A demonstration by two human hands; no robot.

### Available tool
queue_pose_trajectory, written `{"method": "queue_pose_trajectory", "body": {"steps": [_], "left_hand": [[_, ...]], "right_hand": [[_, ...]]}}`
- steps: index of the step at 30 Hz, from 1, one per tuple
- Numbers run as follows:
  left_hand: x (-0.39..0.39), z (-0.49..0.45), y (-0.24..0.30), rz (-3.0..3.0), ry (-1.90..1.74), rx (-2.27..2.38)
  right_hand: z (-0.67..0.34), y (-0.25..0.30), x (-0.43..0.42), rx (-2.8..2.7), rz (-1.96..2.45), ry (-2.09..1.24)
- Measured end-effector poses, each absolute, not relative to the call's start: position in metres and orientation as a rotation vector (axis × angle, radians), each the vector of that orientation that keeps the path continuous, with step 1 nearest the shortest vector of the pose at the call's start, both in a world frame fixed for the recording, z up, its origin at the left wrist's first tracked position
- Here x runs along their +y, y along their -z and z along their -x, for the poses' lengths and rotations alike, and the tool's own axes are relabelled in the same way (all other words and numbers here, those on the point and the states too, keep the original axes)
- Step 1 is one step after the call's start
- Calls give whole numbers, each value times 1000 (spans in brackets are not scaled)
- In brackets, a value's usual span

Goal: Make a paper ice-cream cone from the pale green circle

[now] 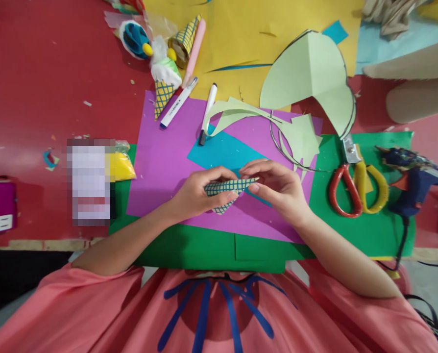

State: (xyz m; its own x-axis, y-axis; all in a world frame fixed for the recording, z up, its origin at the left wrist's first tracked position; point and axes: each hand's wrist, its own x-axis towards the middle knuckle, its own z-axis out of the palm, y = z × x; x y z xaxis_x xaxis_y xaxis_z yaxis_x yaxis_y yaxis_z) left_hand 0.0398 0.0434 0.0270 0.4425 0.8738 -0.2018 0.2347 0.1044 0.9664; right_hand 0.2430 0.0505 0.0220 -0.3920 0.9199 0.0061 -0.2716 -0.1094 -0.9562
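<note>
A piece of light paper with a dark blue grid (226,187), rolled toward a cone, is between my two hands over the purple sheet (156,181). My left hand (200,193) grips its wide part, the thumb lying across the front. At the narrow right end, the thumb and fingers of my right hand (278,189) close round the paper's tip. Beneath my hands lies a blue paper strip (222,149). A finished-looking paper ice cream cone (164,86) and another yellow gridded cone (185,41) lie farther back.
Scissors (354,181) and a blue glue gun (412,191) lie at right. Pale green paper (310,68) and curled offcuts (296,137) spread behind my right hand. Markers (178,103) lie at back left. A yellow packet (123,165) sits beside a blurred-out rectangle.
</note>
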Motion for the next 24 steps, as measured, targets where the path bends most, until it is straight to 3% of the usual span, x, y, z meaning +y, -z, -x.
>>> {"method": "queue_pose_trajectory", "body": {"steps": [7, 20, 24], "left_hand": [[41, -39, -29, -1784, -754, 1185], [40, -37, -26, -1869, -798, 1138], [43, -35, -14, -1639, -1219, 1086]], "right_hand": [[-241, -19, 48, -1424, 933, -1483], [-244, -18, 50, -1410, 919, -1498], [-245, -17, 53, -1208, 967, -1519]]}}
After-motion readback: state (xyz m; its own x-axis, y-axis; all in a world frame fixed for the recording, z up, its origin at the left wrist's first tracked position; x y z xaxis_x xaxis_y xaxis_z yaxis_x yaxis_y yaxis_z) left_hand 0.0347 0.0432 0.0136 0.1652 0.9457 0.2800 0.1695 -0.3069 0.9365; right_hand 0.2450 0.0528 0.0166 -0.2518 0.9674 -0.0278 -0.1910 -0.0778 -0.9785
